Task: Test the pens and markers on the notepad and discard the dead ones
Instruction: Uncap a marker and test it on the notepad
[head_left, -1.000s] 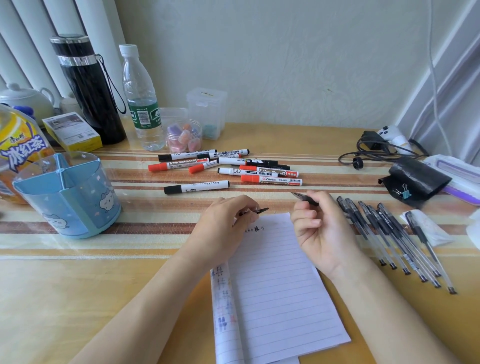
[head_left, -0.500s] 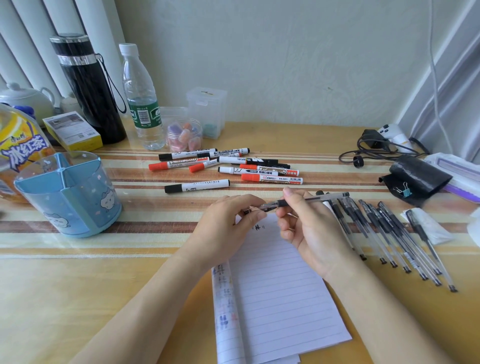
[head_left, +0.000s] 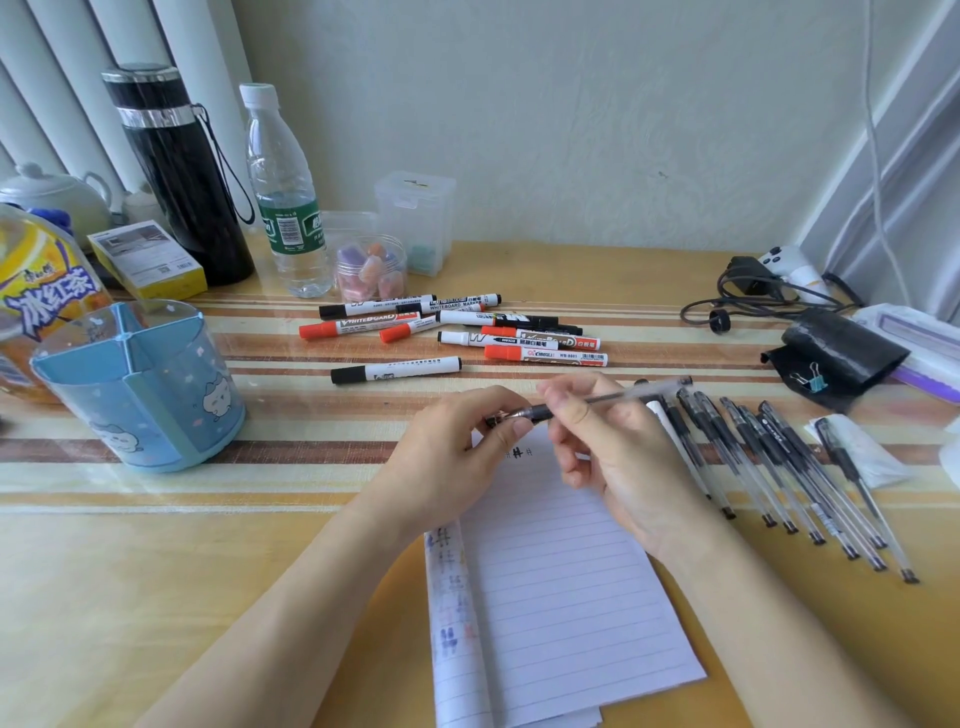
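Observation:
A lined notepad (head_left: 561, 597) lies open in front of me, with small ink marks near its top. Above its top edge I hold a black gel pen (head_left: 618, 397) almost level. My left hand (head_left: 457, 457) pinches the pen cap (head_left: 501, 420) at the pen's left end. My right hand (head_left: 623, 457) grips the barrel with curled fingers. Several more black gel pens (head_left: 779, 457) lie in a row to the right of the pad. Several whiteboard markers (head_left: 467, 332) with red and black caps lie beyond it.
A blue divided pen holder (head_left: 140, 384) stands at the left. Behind it are a black flask (head_left: 182, 171), a water bottle (head_left: 283, 197), a yellow box (head_left: 150, 260) and small clear jars (head_left: 371, 267). A black pouch (head_left: 841, 353) and cables (head_left: 743, 296) sit far right.
A second ago my hands were apart, with the cap in the left and the pen in the right. The right hand swung the pen level and brought its tip to the cap.

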